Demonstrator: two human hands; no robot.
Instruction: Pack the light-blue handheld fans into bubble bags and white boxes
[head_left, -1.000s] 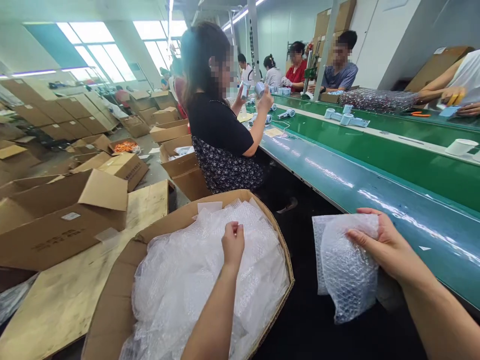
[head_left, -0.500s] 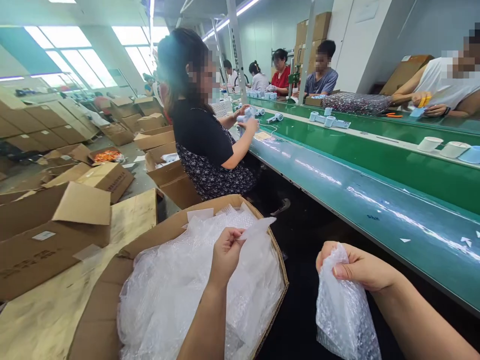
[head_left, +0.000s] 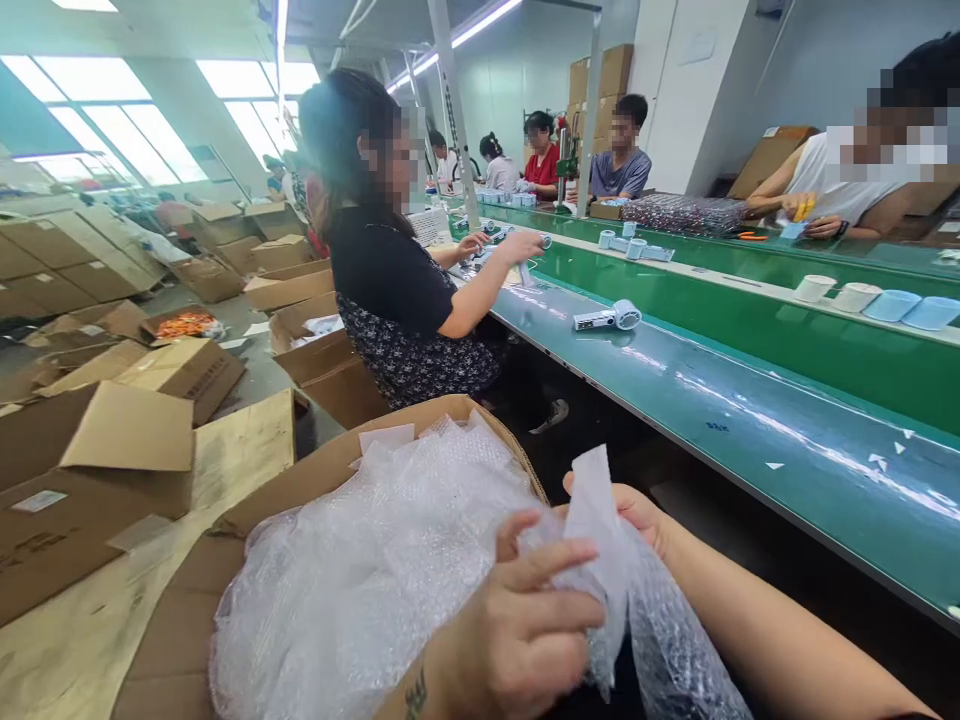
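Observation:
My right hand (head_left: pixel 641 515) grips a clear bubble wrap bag (head_left: pixel 675 630), which hangs down below it. Just left of that, my left hand (head_left: pixel 529 620) is curled with its fingers at a thin white translucent sheet (head_left: pixel 592 500) standing upright between the two hands. The sheet overlaps the bag's upper part, and the left fingertips are slightly blurred. Close by on the left, a large open cardboard box (head_left: pixel 180 610) is heaped with bubble wrap bags (head_left: pixel 360 560).
A green conveyor line (head_left: pixel 750 360) runs along the right, with a light-blue and grey device (head_left: pixel 611 316) on its near ledge. A co-worker (head_left: pixel 397 260) sits ahead. White and blue cups (head_left: pixel 889 303) stand farther right. Cardboard boxes (head_left: pixel 112 440) crowd the left.
My left hand has moved right and down with the white sheet, meeting my right hand and the bag. A device now lies on the ledge, and the co-worker's arm reaches out over the line.

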